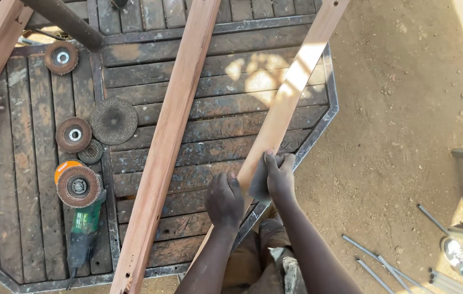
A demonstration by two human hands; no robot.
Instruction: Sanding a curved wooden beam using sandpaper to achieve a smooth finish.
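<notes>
Head camera looks straight down on a dark slatted octagonal table [199,130] standing on sandy ground [406,109]. Across it run two long wooden boards: a reddish plank [169,136] lying from the top centre down to the lower left, and a paler, thinner strip [291,90] running from the top right down toward the person. The left hand [224,200] rests flat on the lower part of that pale strip, fingers curled loosely over it and pressing it down rather than clasping it. The right hand [280,174] is closed around a grey piece of what looks like sandpaper [259,182], though the shade makes its texture hard to read, and holds it against the strip's edge just beside the left hand. On the left part of the table lie several round abrasive discs [114,120], some brown, one dark grey, close together, and below them a green angle grinder [81,218] with a flap disc fitted, well apart from both hands. Thin metal rods [378,261] lie on the ground at lower right, near another person's shoe [454,252].
</notes>
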